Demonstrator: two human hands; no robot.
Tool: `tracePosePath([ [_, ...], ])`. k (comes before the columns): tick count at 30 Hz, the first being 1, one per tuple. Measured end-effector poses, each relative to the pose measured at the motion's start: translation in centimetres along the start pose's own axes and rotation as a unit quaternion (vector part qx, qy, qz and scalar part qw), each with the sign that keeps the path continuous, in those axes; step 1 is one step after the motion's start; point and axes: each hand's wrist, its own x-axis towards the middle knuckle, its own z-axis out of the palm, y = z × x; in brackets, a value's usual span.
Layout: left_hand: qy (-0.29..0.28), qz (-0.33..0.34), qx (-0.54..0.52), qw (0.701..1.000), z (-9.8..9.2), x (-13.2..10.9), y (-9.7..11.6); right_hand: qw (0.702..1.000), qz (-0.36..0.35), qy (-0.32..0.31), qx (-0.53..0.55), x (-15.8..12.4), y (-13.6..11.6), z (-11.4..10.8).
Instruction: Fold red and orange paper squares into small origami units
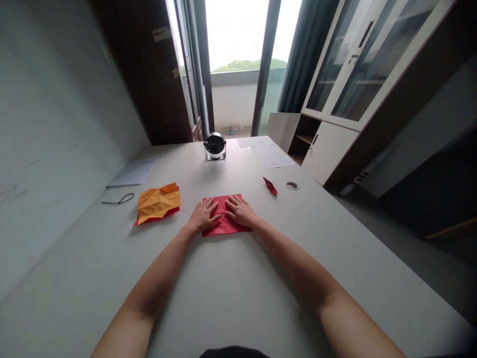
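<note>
A red sheet of creased paper (223, 228) lies flat on the white table in front of me. My left hand (203, 215) rests on its left side with the fingers spread. On its right side lies my right hand (240, 211), palm down, fingers stretched out. Parts of the sheet are hidden under both hands. Off to the left is a crumpled, creased orange sheet of paper (158, 201), with red paper showing beneath its lower edge. Beyond my right hand sits a small folded red paper piece (270, 186).
The white table (223, 283) meets a wall on the left. A black cable tie (119, 200) and white papers (131, 172) lie at the left. A round device on a stand (215, 145) is at the back. A cable hole (292, 185) is near the right edge.
</note>
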Motion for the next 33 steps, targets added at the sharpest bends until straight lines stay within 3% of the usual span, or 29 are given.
tracePosePath([
  [5,-0.017,-0.03,0.01,0.999,0.3,0.0,-0.1,1.0,0.025,0.01,0.002,0.2,-0.2,0.2],
  [14,0.009,-0.1,0.009,0.995,0.6,0.2,-1.4,0.997,0.077,0.029,-0.013,0.2,0.1,0.1],
  [22,0.057,-0.095,-0.03,0.993,0.4,0.0,-1.4,0.996,0.081,0.035,-0.011,0.2,0.2,0.2],
  [33,0.106,-0.148,-0.043,0.982,-0.4,-0.4,-1.9,0.994,0.095,0.056,-0.015,0.0,0.4,-0.1],
])
